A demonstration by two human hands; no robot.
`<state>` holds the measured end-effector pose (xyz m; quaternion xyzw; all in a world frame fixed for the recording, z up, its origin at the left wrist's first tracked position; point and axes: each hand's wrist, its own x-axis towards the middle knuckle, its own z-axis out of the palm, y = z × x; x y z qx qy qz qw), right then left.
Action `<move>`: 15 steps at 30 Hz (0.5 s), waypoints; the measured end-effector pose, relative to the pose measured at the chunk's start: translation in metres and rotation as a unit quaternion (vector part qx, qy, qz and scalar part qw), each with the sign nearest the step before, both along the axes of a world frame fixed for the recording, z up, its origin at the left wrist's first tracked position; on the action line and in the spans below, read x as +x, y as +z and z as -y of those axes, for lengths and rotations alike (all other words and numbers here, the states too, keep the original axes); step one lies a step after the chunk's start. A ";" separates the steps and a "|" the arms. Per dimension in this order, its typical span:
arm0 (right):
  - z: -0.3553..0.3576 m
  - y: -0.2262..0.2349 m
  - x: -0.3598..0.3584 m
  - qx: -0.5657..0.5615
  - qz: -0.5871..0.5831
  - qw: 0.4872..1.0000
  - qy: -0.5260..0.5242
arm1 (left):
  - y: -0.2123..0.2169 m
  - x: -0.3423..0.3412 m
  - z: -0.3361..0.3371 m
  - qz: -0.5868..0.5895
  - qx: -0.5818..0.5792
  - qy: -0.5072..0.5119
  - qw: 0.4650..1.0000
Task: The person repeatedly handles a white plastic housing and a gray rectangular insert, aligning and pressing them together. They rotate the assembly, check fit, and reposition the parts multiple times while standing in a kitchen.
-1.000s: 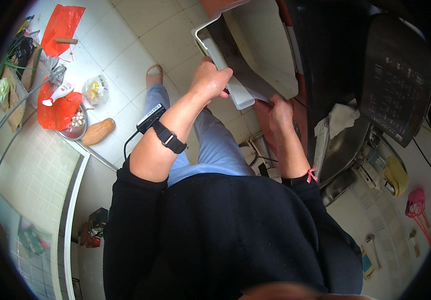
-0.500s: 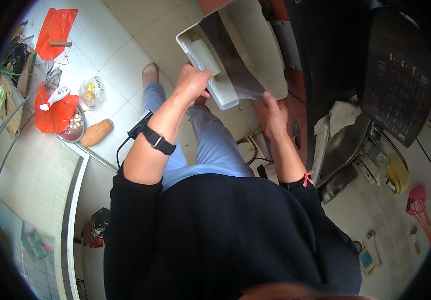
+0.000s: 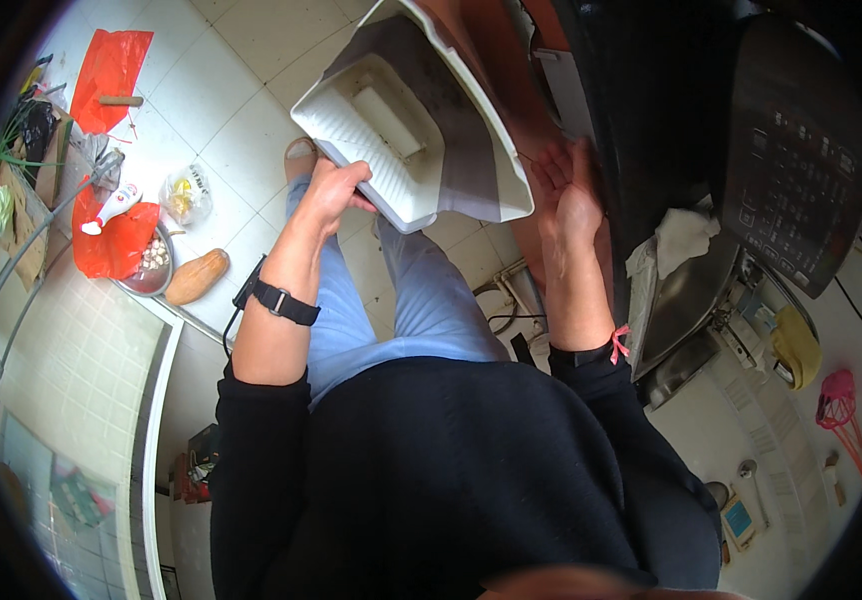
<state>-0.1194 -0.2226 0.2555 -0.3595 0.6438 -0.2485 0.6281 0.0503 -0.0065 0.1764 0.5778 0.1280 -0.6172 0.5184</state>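
In front of me a deep white plastic container (image 3: 466, 150) with a grey band and a ribbed inner panel is tilted, its hollow side toward me. My left hand (image 3: 336, 193) is closed around its near left edge. A pale rectangular block shape shows inside it; whether it is loose or moulded in, I cannot tell. My right hand (image 3: 568, 195) is off the container, just right of its rim, palm up with the fingers apart and holding nothing.
On the left, a white surface bears red plastic bags (image 3: 111, 80), a metal bowl (image 3: 154, 265), an orange-brown squash (image 3: 197, 277) and a white bottle (image 3: 111, 208). To the right are a dark appliance panel (image 3: 801, 150), a crumpled white cloth (image 3: 686, 235) and a sink (image 3: 686, 290).
The container has turned and shifted left, showing more of its inside. My right hand has let go of its rim and opened. My left hand has moved left with the container.
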 end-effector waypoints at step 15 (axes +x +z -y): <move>-0.008 0.000 0.005 -0.078 -0.028 0.997 -0.008 | -0.009 -0.009 -0.028 -0.041 -0.039 0.031 0.998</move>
